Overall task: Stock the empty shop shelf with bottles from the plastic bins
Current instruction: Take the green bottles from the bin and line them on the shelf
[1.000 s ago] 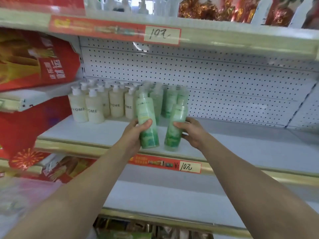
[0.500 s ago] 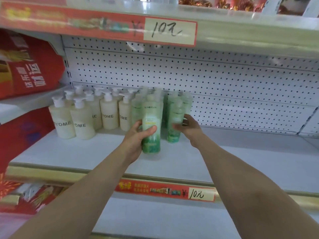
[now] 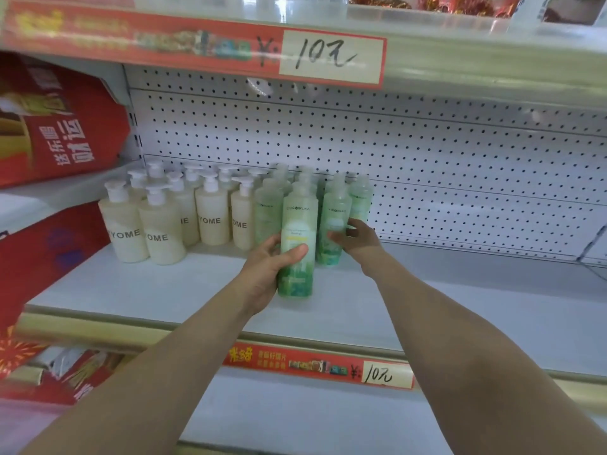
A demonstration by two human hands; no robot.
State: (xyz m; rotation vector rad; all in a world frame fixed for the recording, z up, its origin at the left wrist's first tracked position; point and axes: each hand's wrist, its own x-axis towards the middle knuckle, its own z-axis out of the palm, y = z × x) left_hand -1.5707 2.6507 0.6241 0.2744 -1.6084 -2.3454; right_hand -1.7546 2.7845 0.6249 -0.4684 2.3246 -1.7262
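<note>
While the left hand (image 3: 262, 274) clamps fingers and thumb round the front green bottle (image 3: 297, 251), the right hand (image 3: 358, 241) curls its fingers round the second green bottle (image 3: 333, 231) behind it; cream bottles (image 3: 161, 231) stand left of the fingers; right of them the shelf (image 3: 460, 307) has lots of room left to fill.

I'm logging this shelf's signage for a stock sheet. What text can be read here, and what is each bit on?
"¥: 10元": upper price tag.
"¥: 10元": lower price tag; its small print is blurred.
"YOME": cream pump bottles.
"IRUKA": front green bottle; the rest of its label is too small.
"财运": red bag; other characters unclear.
</note>
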